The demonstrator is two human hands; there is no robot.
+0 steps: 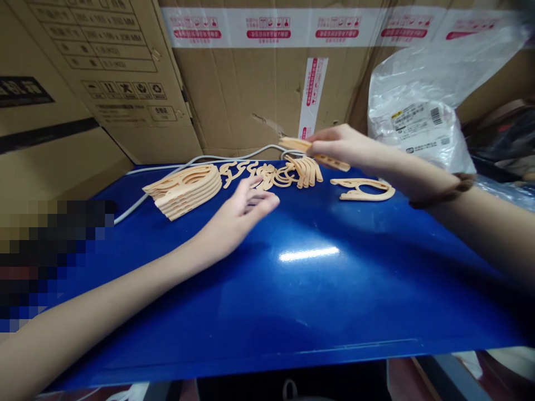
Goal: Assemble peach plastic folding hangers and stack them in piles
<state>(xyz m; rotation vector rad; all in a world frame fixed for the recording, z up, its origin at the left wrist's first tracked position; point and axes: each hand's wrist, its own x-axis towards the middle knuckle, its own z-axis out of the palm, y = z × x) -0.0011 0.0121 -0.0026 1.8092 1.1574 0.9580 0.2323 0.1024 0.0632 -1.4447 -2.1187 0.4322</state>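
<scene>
Plastic piece (295, 143), pale peach in color, is pinched in the right hand (339, 143), held over the far part of a blue surface (309, 301). The left hand (244, 213) grips nothing, its fingers loosely curled just in front of a scatter of small curved hooks (270, 177); whether a fingertip touches them cannot be told.

Work appears to be partway along. At left, a neat stack of looped frames (186, 192), layered one on another, looks like the ordered portion. Seemingly left to deal with are the hooks, strewn loose near the middle, and a fanned group of curved arms (311, 171) lying just beside them, below the held piece. One single looped frame (368, 190) lies apart at right, off the stack; whether it is finished is unclear.

Behind the parts, a gray cable (167, 167) snakes along the back edge, before a wall of cardboard boxes (246, 83). A clear plastic bag (418, 114) bearing a printed label sits at right, beyond the right forearm.
</scene>
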